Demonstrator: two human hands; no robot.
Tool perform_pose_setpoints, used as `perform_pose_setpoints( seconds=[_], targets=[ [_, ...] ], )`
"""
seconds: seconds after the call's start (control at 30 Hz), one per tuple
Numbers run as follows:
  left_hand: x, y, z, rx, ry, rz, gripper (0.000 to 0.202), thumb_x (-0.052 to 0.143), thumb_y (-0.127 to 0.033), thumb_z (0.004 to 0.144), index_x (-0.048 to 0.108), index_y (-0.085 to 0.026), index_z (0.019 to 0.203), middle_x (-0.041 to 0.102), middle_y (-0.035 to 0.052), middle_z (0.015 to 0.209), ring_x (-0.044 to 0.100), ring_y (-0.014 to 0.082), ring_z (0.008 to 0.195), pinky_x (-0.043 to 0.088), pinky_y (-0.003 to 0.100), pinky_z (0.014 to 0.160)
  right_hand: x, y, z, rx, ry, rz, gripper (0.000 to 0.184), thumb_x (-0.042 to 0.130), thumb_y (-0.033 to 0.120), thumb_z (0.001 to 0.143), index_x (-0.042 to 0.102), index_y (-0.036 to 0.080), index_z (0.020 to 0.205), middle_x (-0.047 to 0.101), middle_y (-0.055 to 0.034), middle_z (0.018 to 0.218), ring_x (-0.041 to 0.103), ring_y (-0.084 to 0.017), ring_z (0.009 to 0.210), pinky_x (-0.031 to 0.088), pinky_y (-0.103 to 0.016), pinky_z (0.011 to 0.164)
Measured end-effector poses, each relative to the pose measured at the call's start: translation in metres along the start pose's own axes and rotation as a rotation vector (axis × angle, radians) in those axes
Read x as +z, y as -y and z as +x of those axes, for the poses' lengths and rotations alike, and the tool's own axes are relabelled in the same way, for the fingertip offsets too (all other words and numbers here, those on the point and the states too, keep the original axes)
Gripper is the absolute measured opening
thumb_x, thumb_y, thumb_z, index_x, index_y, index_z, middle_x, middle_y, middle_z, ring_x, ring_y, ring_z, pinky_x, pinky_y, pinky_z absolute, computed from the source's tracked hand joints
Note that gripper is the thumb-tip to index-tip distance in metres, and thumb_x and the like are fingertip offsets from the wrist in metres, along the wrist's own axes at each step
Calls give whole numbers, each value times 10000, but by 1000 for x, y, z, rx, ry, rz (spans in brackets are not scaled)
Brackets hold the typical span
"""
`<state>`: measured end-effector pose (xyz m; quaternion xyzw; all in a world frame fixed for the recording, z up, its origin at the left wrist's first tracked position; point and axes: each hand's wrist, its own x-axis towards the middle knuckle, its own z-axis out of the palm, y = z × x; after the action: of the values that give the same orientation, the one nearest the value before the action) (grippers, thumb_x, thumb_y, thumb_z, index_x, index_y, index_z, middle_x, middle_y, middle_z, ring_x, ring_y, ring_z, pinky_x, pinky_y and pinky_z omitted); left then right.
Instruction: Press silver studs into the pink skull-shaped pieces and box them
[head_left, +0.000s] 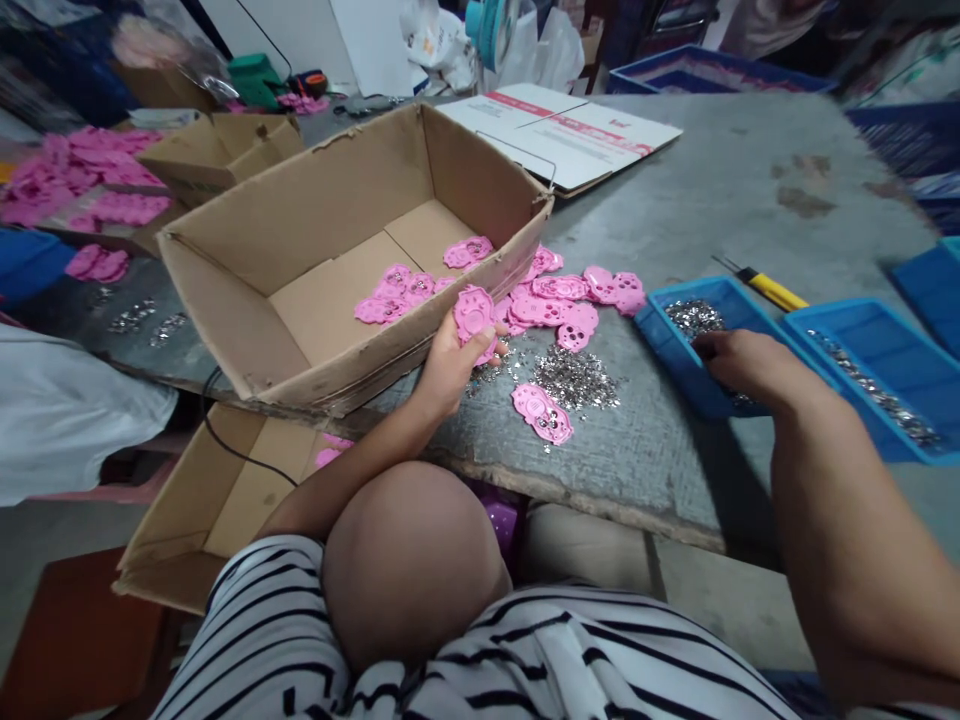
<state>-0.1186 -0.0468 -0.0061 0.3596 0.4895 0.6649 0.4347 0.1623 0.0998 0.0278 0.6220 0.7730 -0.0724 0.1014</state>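
Note:
My left hand (450,365) is closed on a pink plastic piece (475,312), held at the near rim of a large open cardboard box (247,310). Several pink pieces (397,292) lie inside the box. More pink pieces (559,298) are heaped on the grey table beside the box, and one pink piece (541,412) lies alone near a pile of small silver metal parts (574,378). My right hand (739,362) reaches into a blue tray (660,335) of silver parts; its fingertips are curled down and what they hold is hidden.
A second blue tray (885,350) with metal parts sits to the right, a yellow-handled tool (772,288) behind it. A flat white carton (570,125) lies at the back. Another cardboard box (195,510) stands on the floor. Pink parts (82,180) and boxes crowd the left.

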Motion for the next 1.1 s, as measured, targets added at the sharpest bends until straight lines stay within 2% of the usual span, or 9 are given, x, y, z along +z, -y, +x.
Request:
perform_pose_setpoints(
  seconds=[0.1, 0.27, 0.33, 0.43, 0.5, 0.67, 0.83, 0.97, 1.1],
  targets=[
    [3, 2, 2, -12, 15, 22, 376, 687, -323, 756, 488, -175, 1038, 686, 47, 889, 658, 138, 673, 507, 246, 573, 1, 10, -6, 5, 96, -37, 257, 516, 91, 776, 721, 204, 881, 700, -134, 872, 564, -188, 650, 355, -294, 579],
    [7, 6, 5, -26, 33, 28, 379, 680, -323, 753, 496, -175, 1049, 681, 58, 894, 665, 160, 696, 510, 264, 583, 2, 27, -18, -44, 88, -13, 248, 496, 75, 781, 684, 198, 884, 698, -148, 935, 608, -221, 769, 349, -296, 611],
    [8, 7, 5, -29, 35, 25, 394, 687, -329, 746, 496, -173, 1053, 684, 60, 902, 666, 160, 700, 516, 268, 595, 0, 29, -22, -20, 49, 30, 205, 502, 106, 813, 671, 185, 896, 699, -157, 961, 615, -228, 810, 356, -293, 628],
    [9, 8, 7, -25, 34, 23, 417, 703, -350, 727, 497, -179, 1046, 688, 51, 887, 662, 153, 683, 518, 259, 586, -6, 28, -29, 93, -49, 86, 146, 528, 142, 834, 654, 174, 900, 705, -156, 962, 625, -236, 843, 369, -290, 650],
    [10, 9, 8, -19, 35, 22, 407, 710, -365, 715, 505, -184, 1016, 688, 41, 872, 649, 140, 657, 516, 248, 569, -7, 26, -31, 122, -68, 113, 133, 540, 123, 825, 652, 171, 880, 711, -147, 964, 633, -235, 864, 381, -283, 669],
    [16, 12, 10, -26, 54, 34, 379, 696, -358, 721, 518, -173, 1000, 686, 48, 868, 641, 135, 648, 515, 249, 570, 1, 15, -30, 88, -54, 168, 158, 566, 108, 802, 684, 175, 883, 725, -104, 953, 648, -224, 898, 412, -268, 704],
    [15, 14, 11, -48, 61, 36, 397, 713, -365, 705, 513, -174, 991, 687, 41, 850, 639, 131, 627, 507, 238, 554, 13, 10, -24, -31, 8, 56, 211, 598, 202, 800, 711, 222, 978, 725, -73, 1014, 655, -226, 875, 414, -276, 652],
    [12, 13, 10, -44, 59, 28, 375, 735, -353, 694, 522, -184, 952, 682, 28, 842, 643, 130, 636, 510, 232, 551, 13, 16, -23, -55, 124, -54, 206, 544, 226, 845, 708, 211, 967, 721, -94, 1019, 652, -234, 893, 375, -274, 612],
    [11, 13, 10, -22, 58, 22, 346, 733, -330, 710, 526, -195, 951, 689, 35, 853, 658, 147, 648, 512, 240, 540, 6, 19, -27, -30, 106, -25, 243, 493, 207, 896, 692, 163, 1027, 704, -150, 1083, 641, -236, 931, 364, -282, 644]
  ],
)
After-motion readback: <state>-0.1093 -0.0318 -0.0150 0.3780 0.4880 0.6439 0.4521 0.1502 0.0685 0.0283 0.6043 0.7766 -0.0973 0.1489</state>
